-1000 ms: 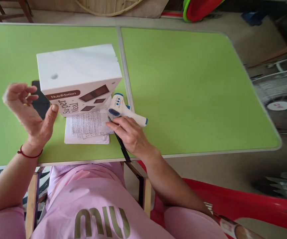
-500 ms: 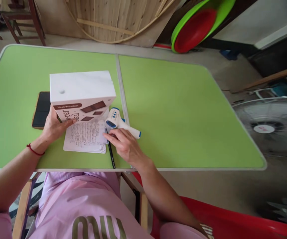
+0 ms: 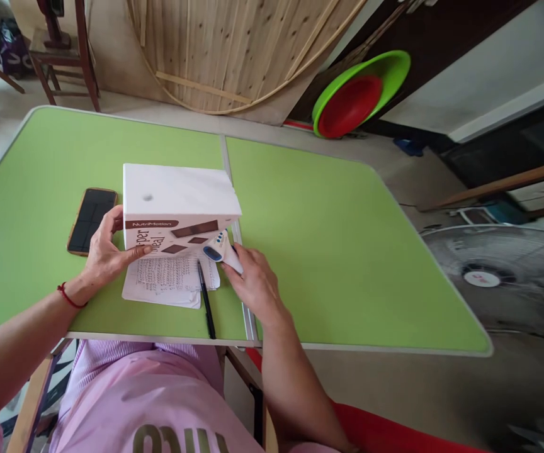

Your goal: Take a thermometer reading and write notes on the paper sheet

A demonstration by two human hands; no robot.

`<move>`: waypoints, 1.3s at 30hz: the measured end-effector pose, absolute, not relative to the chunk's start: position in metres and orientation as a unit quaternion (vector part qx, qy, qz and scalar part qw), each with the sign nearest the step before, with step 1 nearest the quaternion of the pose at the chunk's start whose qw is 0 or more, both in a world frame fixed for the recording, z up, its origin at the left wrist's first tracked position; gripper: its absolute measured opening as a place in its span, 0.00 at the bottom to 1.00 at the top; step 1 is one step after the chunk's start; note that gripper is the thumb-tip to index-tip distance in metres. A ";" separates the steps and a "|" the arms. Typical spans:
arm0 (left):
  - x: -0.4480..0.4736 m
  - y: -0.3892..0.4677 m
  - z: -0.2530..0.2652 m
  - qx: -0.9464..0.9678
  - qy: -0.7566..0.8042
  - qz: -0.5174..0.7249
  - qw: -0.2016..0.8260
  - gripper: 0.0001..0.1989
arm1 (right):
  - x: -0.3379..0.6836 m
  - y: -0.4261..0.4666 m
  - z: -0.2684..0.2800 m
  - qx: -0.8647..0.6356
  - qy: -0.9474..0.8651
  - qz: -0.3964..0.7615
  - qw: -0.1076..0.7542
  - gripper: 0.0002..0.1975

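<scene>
While my left hand (image 3: 106, 251) steadies the white box (image 3: 177, 207) (fingers spread against its front), my right hand (image 3: 253, 280) grips the thermometer (image 3: 220, 246) beside it.

A white box (image 3: 177, 204) with a brown band and brown print stood on the green bench (image 3: 347, 251), its lower edge over handwritten paper (image 3: 168, 280). Just beside its right corner lay a white-and-blue thermometer gun (image 3: 219, 246), head toward the box, handle wrapped in fingers.
</scene>
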State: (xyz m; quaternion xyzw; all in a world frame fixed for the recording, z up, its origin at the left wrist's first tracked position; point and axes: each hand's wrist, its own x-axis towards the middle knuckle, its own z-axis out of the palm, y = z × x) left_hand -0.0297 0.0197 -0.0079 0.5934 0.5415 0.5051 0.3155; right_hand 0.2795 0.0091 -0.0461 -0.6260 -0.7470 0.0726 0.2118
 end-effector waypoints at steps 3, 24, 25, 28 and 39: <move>-0.029 0.014 -0.004 0.590 0.502 0.533 0.341 0.36 | 0.279 0.004 -0.041 -0.631 -0.686 0.103 0.346 0.26; -0.025 0.011 -0.005 0.504 0.522 0.471 0.501 0.39 | 0.174 -0.084 -0.011 -0.349 -0.363 0.723 0.473 0.19; -0.025 0.010 -0.005 0.506 0.516 0.472 0.504 0.39 | 0.174 -0.083 -0.012 -0.351 -0.361 0.721 0.477 0.20; -0.025 0.010 -0.005 0.522 0.497 0.476 0.504 0.37 | 0.172 -0.084 -0.012 -0.368 -0.352 0.714 0.480 0.20; -0.026 0.012 -0.007 0.536 0.500 0.466 0.496 0.36 | 0.169 -0.085 -0.028 -0.362 -0.362 0.719 0.469 0.16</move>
